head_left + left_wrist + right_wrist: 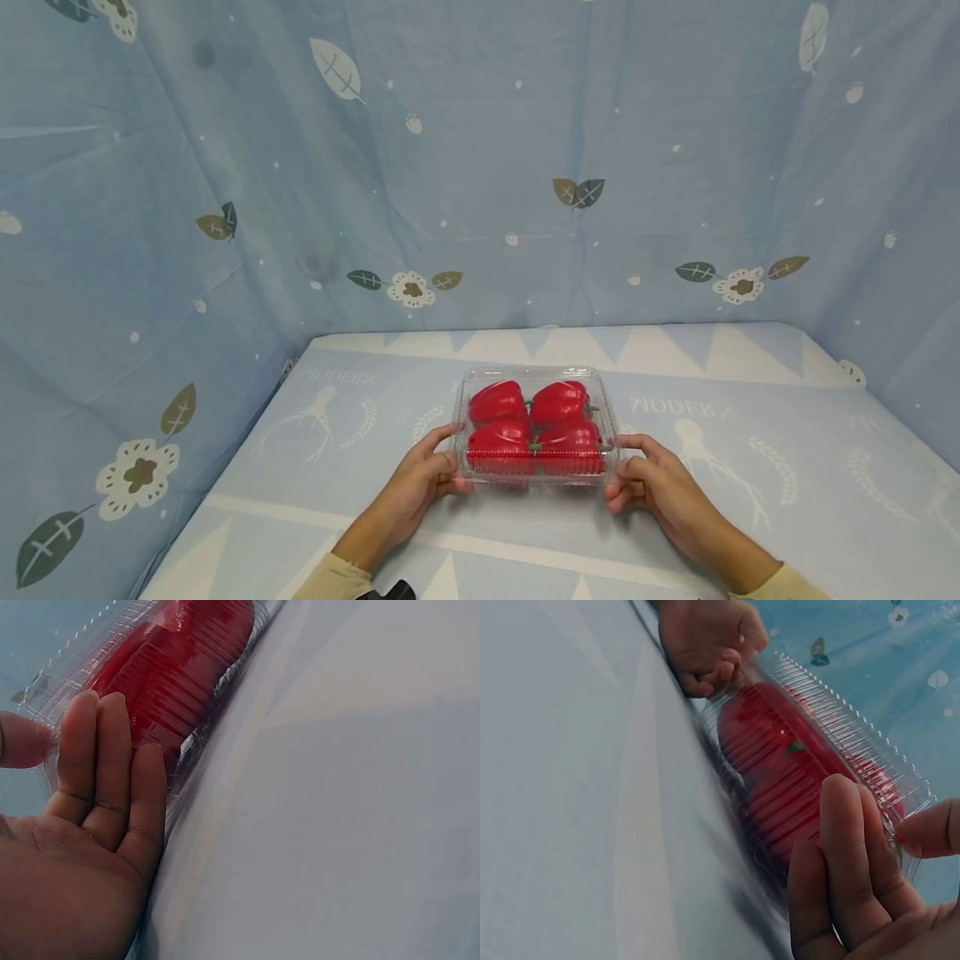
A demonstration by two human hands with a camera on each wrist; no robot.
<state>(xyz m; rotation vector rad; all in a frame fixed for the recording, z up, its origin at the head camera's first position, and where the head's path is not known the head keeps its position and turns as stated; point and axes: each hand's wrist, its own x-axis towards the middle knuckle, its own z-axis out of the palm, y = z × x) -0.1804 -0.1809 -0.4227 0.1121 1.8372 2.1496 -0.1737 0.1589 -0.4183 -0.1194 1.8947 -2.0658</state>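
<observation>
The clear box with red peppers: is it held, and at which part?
Yes. The left hand and right hand hold the clear box at its two short ends, thumbs on top.

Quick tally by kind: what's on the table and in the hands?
Red peppers: 4, all inside the box
Clear plastic box: 1, lid shut, on the table
Hands: 2, left hand and right hand, one gripping each end of the box
Total: 7

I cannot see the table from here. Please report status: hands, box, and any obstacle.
Left hand and right hand grip the ends of the closed clear box. Four red peppers inside. Box on the blue tablecloth. Nothing in the way.
</observation>
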